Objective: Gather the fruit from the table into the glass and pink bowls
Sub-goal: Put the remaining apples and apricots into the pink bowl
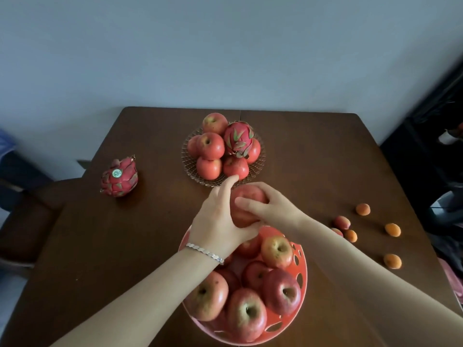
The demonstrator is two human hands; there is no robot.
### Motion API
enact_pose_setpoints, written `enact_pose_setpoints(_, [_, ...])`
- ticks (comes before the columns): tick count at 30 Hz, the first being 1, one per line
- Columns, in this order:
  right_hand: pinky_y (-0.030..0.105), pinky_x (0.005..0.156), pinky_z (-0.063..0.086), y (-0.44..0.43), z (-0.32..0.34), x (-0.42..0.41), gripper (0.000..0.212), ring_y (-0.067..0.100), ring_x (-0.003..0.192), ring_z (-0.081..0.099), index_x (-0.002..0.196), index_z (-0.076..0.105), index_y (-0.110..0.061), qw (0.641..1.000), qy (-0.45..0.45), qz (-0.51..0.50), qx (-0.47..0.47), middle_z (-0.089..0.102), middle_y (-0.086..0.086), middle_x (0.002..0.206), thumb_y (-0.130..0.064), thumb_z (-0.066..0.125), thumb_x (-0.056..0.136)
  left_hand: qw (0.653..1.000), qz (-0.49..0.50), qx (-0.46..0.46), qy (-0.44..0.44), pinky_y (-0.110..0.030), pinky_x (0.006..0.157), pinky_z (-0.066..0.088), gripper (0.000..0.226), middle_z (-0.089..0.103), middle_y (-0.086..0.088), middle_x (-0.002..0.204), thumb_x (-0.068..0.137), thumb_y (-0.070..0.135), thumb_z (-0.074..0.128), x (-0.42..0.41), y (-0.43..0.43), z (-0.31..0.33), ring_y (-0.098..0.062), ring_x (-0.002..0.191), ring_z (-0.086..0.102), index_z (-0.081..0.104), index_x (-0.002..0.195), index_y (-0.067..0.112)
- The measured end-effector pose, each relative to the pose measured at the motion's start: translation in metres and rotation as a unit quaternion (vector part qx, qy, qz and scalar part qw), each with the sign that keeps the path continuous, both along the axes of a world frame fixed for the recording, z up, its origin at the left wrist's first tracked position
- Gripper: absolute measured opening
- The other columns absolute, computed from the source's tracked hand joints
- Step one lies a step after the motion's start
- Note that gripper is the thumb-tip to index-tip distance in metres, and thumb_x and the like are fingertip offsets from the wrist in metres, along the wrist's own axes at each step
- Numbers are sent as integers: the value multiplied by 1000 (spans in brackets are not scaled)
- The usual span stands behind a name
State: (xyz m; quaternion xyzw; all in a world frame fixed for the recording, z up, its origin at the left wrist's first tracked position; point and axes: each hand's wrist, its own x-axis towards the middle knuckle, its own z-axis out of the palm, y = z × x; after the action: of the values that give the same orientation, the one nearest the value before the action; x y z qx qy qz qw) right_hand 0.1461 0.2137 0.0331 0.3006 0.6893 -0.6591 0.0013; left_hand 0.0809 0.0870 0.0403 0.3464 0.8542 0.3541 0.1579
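Both hands hold one red apple (246, 196) between the two bowls, just above the far rim of the pink bowl (302, 269). My left hand (218, 219) curls round its left and underside; my right hand (270, 205) grips it from the right. The pink bowl holds several apples. Behind it, the glass bowl (260, 159) carries several apples and a dragon fruit (238, 137). A second dragon fruit (119, 177) lies alone on the table at the left. Several small apricots (362, 209) are scattered at the right.
The dark wooden table (313, 159) stands against a pale wall. A chair (30, 221) sits at the left edge. Dark clutter (441, 159) fills the right side beyond the table.
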Motion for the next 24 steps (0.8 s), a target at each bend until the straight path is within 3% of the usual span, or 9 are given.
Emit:
enact_pose_setpoints(2, [26,55,54,13,-3,7,37,13,74,67,113,57,-17,993,6,-99,-66,65,9,102,-33,67,81,999,-27,3,-17,-33,96,46,97,46,7,135,64,41,79,-6,2,-9,-9,118,51,24,143,30])
enact_pose_setpoints(4, [45,70,59,26,-8,14,49,30,85,70,118,53,-12,976,-7,-187,-115,63,19,113,-41,63,80,994,-81,-73,19,-28,102,38,83,39,8,144,76,40,70,-12,1,-23,-10,128,43,24,144,29])
enact_pose_setpoints(6, [54,78,56,32,-16,23,45,34,92,68,116,52,-11,969,-38,-223,-96,61,20,116,-41,59,83,973,-139,-158,92,-27,107,33,68,33,7,148,83,40,62,-13,-1,-38,-14,135,35,30,142,30])
enact_pose_setpoints(8, [50,76,58,28,-25,29,36,28,91,66,109,53,-14,967,-86,-234,-59,60,14,113,-39,59,84,956,-160,-203,138,-33,108,35,62,34,4,147,83,40,61,-13,-2,-52,-19,134,32,37,139,29])
enact_pose_setpoints(11, [43,78,57,9,-37,25,32,25,91,62,107,55,-15,967,-119,-224,-11,60,11,110,-39,57,85,953,-136,-224,153,-33,102,40,55,31,5,146,83,33,61,-14,-3,-61,-24,129,32,40,135,32])
enact_pose_setpoints(15, [29,79,41,-7,-46,13,38,20,94,54,115,53,-12,965,-128,-205,102,58,6,110,-41,48,90,958,-120,-223,136,-33,95,46,52,24,7,147,84,26,59,-14,-4,-67,-26,124,34,39,130,39])
enact_pose_setpoints(20, [30,75,42,-13,-48,15,38,24,85,55,114,51,-12,957,-162,-171,171,60,7,95,-40,34,95,963,-116,-213,119,-35,93,49,54,24,8,145,84,23,60,-15,-3,-71,-29,121,34,39,132,37])
enact_pose_setpoints(22, [34,77,46,-12,-43,15,42,32,90,60,115,51,-14,936,-202,-129,258,65,12,97,-44,31,95,961,-114,-220,120,-35,93,49,54,23,8,145,84,24,59,-15,-3,-71,-29,120,34,39,133,37])
enact_pose_setpoints(24, [35,74,44,-7,-38,15,49,35,96,62,117,52,-17,884,-259,-53,385,68,13,100,-53,28,94,957,-113,-237,126,-36,94,49,56,22,6,146,84,25,59,-15,-2,-71,-31,119,34,37,134,39])
